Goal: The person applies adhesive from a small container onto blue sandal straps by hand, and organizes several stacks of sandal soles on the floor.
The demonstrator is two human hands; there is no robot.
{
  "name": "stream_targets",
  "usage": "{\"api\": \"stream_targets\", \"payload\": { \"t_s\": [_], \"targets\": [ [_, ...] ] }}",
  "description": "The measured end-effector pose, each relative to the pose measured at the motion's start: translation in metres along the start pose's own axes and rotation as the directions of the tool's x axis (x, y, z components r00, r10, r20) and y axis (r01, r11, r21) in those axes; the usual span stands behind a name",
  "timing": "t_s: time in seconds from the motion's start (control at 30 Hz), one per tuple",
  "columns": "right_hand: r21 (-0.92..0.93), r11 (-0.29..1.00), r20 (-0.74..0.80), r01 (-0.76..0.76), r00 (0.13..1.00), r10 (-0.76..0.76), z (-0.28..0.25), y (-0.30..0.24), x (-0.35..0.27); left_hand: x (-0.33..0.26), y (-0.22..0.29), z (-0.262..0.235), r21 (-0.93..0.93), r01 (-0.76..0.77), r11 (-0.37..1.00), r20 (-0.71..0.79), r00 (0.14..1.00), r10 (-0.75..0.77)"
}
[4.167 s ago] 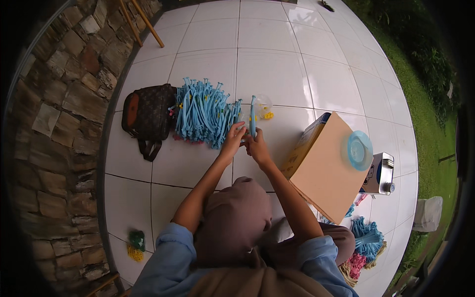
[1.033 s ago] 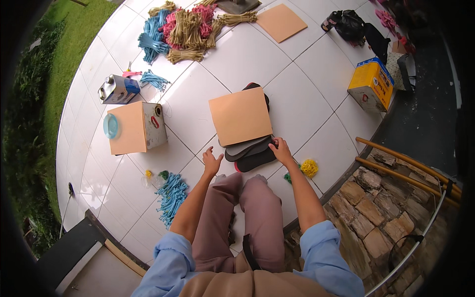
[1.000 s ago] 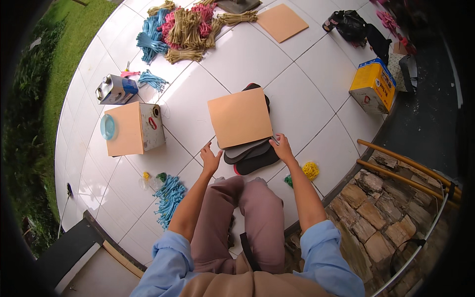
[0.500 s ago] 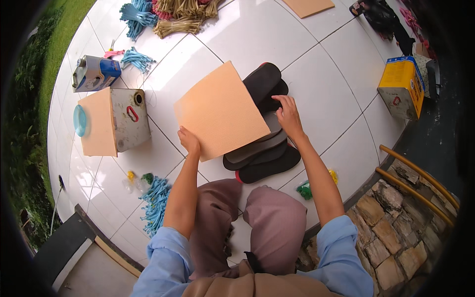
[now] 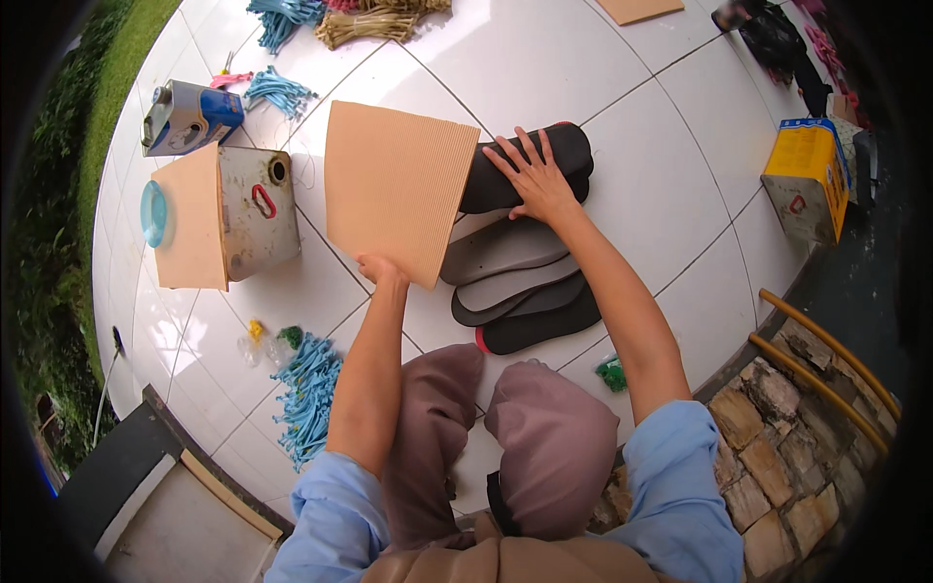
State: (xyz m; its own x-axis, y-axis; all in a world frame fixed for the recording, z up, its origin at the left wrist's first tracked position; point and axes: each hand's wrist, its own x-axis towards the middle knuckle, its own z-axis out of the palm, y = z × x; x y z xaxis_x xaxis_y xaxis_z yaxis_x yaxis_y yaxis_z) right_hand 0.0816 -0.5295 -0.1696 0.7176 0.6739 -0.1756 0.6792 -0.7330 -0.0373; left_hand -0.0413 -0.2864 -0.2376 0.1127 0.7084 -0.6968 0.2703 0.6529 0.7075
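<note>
My left hand (image 5: 382, 269) grips the near edge of a tan, finely ribbed sheet (image 5: 394, 185), held up in front of me and tilted. Fingers spread, my right hand (image 5: 540, 187) lies on the upper pair of black shoe soles (image 5: 493, 173), just right of the sheet. The sheet's right edge overlaps the left ends of these soles. Nearer my knees, grey and black soles (image 5: 505, 251) lie overlapping in a row on the tiles, one with a red tip showing.
To the left, a worn metal can (image 5: 255, 219) lies beside a tan board (image 5: 190, 228) bearing a blue dish (image 5: 154, 214). A blue-and-white can (image 5: 194, 119), light-blue strap bundles (image 5: 309, 394) and a green packet (image 5: 612, 374) are around. At right stands a yellow can (image 5: 809, 180).
The sheet has shifted left and turned more upright in my left hand, uncovering more soles. My right hand has gone from hovering half-curled to lying spread on the black soles.
</note>
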Motion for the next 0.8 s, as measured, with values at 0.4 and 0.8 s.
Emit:
{"api": "stream_targets", "payload": {
  "t_s": [0.4,0.8],
  "targets": [
    [0.683,0.311,0.129,-0.661,0.528,0.839,0.106,-0.037,-0.137,0.011,-0.023,-0.034,-0.002,0.026,1.000,0.279,0.960,-0.024],
    [0.691,0.041,0.430,-0.722,0.456,0.779,0.079,-0.023,-0.120,-0.059,-0.080,-0.041,0.644,-0.200,0.739,0.448,0.881,-0.151]
  ]
}}
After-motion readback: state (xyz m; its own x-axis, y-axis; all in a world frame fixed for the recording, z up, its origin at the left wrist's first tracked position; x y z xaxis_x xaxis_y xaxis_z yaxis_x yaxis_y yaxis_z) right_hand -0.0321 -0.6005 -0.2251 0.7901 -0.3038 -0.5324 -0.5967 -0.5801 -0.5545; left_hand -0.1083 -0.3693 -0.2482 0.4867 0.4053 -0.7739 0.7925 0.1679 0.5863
